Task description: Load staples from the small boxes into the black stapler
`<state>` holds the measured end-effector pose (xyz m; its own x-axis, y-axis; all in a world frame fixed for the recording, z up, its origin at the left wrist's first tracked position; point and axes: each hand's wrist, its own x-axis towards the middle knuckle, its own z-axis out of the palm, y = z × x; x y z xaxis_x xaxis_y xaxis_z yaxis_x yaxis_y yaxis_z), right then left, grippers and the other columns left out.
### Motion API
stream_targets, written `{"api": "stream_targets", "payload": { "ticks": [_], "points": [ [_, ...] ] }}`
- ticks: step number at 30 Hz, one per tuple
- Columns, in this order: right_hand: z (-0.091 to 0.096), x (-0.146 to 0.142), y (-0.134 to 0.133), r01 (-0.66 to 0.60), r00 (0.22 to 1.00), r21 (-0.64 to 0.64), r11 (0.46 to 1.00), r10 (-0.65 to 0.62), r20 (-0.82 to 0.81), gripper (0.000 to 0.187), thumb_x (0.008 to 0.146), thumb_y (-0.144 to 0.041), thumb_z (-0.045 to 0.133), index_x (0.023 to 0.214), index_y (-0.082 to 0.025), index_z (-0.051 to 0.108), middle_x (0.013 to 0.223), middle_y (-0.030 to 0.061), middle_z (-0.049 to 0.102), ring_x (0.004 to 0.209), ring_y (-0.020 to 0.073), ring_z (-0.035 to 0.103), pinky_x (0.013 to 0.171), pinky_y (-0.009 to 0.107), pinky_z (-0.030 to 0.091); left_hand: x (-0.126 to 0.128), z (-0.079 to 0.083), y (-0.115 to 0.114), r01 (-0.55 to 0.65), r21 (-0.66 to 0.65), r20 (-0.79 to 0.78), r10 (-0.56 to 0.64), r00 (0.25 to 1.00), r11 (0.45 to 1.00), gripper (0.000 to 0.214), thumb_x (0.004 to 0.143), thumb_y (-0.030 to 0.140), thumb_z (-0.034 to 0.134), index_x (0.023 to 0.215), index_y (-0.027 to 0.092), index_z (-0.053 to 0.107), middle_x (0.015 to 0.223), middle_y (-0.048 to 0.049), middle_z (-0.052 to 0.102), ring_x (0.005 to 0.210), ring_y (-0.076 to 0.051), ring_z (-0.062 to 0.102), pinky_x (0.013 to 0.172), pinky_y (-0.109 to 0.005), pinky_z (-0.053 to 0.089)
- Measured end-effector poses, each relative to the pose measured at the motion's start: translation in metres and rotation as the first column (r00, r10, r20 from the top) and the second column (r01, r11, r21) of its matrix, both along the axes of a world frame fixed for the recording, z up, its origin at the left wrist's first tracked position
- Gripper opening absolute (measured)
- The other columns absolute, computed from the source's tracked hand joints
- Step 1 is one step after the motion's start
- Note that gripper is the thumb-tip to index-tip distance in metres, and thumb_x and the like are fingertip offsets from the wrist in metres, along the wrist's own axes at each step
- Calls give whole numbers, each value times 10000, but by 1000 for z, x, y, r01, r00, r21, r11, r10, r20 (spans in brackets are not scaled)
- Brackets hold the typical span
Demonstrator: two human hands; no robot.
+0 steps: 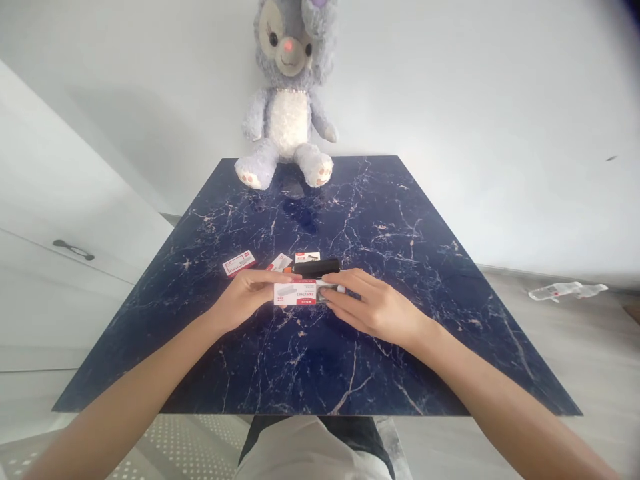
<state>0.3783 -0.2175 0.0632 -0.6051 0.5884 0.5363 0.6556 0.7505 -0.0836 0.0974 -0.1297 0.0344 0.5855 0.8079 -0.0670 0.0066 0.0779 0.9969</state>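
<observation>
A small red-and-white staple box (294, 294) is held just above the table by both hands, its printing upside down to me. My left hand (245, 297) pinches its left end between thumb and fingers. My right hand (373, 303) closes its fingers round the right end, where a greyish piece and a white flap show; the fingers partly hide them. Right behind the box lies a black stapler (316, 268) with an orange bit at its left end. Near it are a white-and-red box (307, 257), a tilted small box (280, 262) and another red-edged box (239, 263).
The dark blue marbled table (300, 373) has its front edge close to my body. A grey plush toy (290, 113) sits at the back edge against the wall. On the left stands a white cabinet with a handle (73, 250). A clear plastic wrapper (565, 291) lies to the right.
</observation>
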Motion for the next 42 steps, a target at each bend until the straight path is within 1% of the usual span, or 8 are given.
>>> {"api": "stream_targets", "payload": {
  "ticks": [5, 9, 13, 21, 26, 30, 37, 42],
  "points": [
    [-9, -3, 2, -6, 985, -69, 998, -6, -172, 217, 968, -175, 619, 1170, -200, 692, 1234, 140, 695, 1106, 281, 692, 932, 483, 626, 4, 10, -5, 88, -101, 136, -74, 988, 991, 343, 859, 375, 750, 1145, 187, 779, 1278, -159, 720, 1103, -339, 711, 813, -417, 620],
    [-12, -7, 0, -11, 947, -149, 989, -38, -318, 198, 947, -175, 651, 1135, -217, 697, 1233, 119, 702, 1104, 257, 685, 919, 456, 616, 7, 8, -8, 26, -1, -89, -26, 996, 1000, 407, 803, 354, 825, 1170, 203, 736, 1164, -106, 752, 991, -272, 724, 810, -373, 619],
    [-11, -13, -3, -13, 915, -268, 963, -96, -392, 145, 922, -163, 660, 1046, -212, 717, 1186, 101, 718, 1061, 235, 690, 923, 427, 600, 11, 3, -12, 94, 35, -168, -87, 982, 995, 401, 801, 356, 834, 1164, 229, 721, 1076, -59, 749, 926, -226, 721, 779, -332, 611],
    [-9, -16, -3, -12, 832, -410, 912, -218, -509, 140, 932, -227, 692, 1057, -241, 751, 1222, 88, 712, 1098, 235, 694, 950, 423, 584, 14, -1, -15, 134, -151, -48, -143, 989, 979, 418, 832, 330, 812, 1203, 193, 676, 1115, -91, 737, 973, -244, 743, 832, -374, 635],
    [-9, -14, 0, -65, 766, -445, 893, -241, -596, 106, 934, -269, 705, 1022, -250, 761, 1174, 79, 707, 1051, 220, 690, 880, 393, 594, 15, -3, -15, 133, -182, -29, -140, 990, 974, 401, 852, 311, 800, 1211, 189, 671, 1137, -106, 737, 956, -228, 747, 810, -344, 637],
    [-12, -14, 1, -72, 749, -453, 889, -252, -613, 96, 928, -273, 713, 1004, -262, 770, 1066, 60, 700, 942, 192, 681, 798, 360, 590, 16, -2, -17, 155, -159, -30, -162, 986, 975, 394, 850, 312, 797, 1204, 186, 678, 1144, -109, 733, 956, -230, 744, 820, -359, 640],
    [-11, -17, 0, -52, 852, -340, 939, -136, -506, 138, 917, -220, 725, 1021, -288, 784, 1063, 52, 759, 1032, 235, 674, 914, 453, 572, 16, -7, -18, 214, -88, -95, -222, 970, 973, 438, 822, 291, 815, 1224, 199, 667, 1112, -79, 736, 937, -222, 744, 829, -370, 636],
    [-13, -17, -1, -50, 805, -455, 889, -234, -545, 108, 880, -184, 753, 957, -256, 727, 995, 36, 771, 1008, 223, 693, 874, 402, 585, 16, -5, -17, 232, -101, -94, -241, 966, 968, 400, 856, 296, 783, 1230, 207, 671, 1143, -92, 732, 939, -222, 743, 844, -385, 627]
  ]
}}
